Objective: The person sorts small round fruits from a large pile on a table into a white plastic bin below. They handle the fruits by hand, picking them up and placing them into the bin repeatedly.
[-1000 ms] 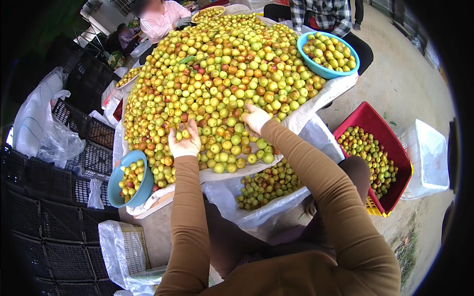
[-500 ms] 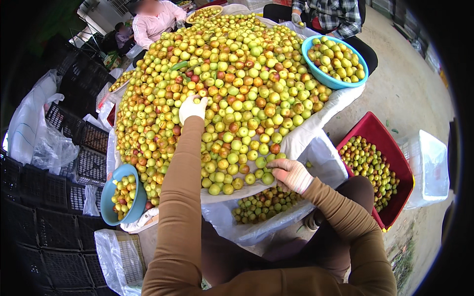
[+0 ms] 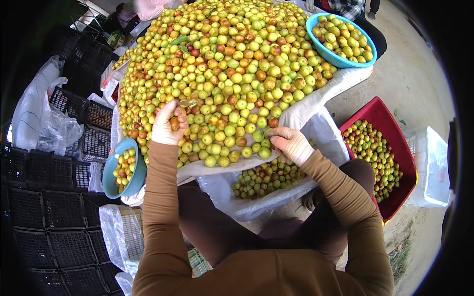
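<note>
A big heap of green, yellow and reddish jujubes [image 3: 222, 74] lies on a pale cloth [image 3: 301, 111] before me. My left hand [image 3: 169, 123], in a pale glove with bare fingertips, is at the heap's near left part. Its fingers curl around a reddish-brown jujube [image 3: 174, 123]. At the cloth's near right edge, my right hand [image 3: 292, 145], likewise gloved, has its fingers bent beside the outer fruit; whatever they hold is hidden. Below the edge, a plastic-lined crate [image 3: 222, 202] holds more jujubes.
A blue basket [image 3: 333, 58] of jujubes stands at the far right and a blue bowl [image 3: 136, 180] at the left. To the right are a red crate [image 3: 390, 197] with jujubes and a plastic-lined crate [image 3: 427, 167]. Black crates [image 3: 64, 207] fill the left. Other people sit beyond the heap.
My left hand has drawn back from the middle of the heap toward me and to the left, and its fingers have curled. My right hand stays at the cloth's edge. The view has tilted down.
</note>
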`<state>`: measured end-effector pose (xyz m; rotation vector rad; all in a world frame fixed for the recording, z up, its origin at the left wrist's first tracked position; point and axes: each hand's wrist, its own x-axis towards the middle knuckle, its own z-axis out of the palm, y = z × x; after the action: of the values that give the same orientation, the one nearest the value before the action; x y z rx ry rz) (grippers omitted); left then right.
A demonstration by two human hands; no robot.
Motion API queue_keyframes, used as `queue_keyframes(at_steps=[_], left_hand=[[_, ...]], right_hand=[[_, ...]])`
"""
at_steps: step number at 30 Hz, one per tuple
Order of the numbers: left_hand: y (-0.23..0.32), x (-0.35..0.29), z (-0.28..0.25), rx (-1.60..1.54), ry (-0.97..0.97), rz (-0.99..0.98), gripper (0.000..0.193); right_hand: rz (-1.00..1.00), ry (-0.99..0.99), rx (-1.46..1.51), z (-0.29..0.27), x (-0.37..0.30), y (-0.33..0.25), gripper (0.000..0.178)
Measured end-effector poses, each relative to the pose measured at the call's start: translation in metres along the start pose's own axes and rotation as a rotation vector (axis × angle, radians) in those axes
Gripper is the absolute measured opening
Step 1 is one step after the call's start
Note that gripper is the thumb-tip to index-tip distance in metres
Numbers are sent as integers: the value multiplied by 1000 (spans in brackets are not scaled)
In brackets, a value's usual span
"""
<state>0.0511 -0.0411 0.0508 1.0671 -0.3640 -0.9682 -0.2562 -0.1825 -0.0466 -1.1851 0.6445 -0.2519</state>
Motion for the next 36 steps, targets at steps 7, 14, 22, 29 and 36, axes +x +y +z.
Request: queue_keyframes(at_steps=[7, 14, 22, 29, 36], left_hand=[[31, -221, -174, 1563, 613, 19, 27], [26, -315, -218, 2129, 716, -476, 49], [-57, -140, -37, -457, -181, -376, 48], [-147, -80, 82, -720, -84, -420, 52], [-148, -69, 70, -680, -62, -477, 25]], right_hand=[[33, -43, 147, -6, -8, 10, 28], [94, 9, 210, 5, -7, 19, 24], [127, -29, 247, 10, -13, 34, 26], [163, 31, 320, -28, -34, 39, 25], [101, -3, 397, -55, -44, 49, 27]])
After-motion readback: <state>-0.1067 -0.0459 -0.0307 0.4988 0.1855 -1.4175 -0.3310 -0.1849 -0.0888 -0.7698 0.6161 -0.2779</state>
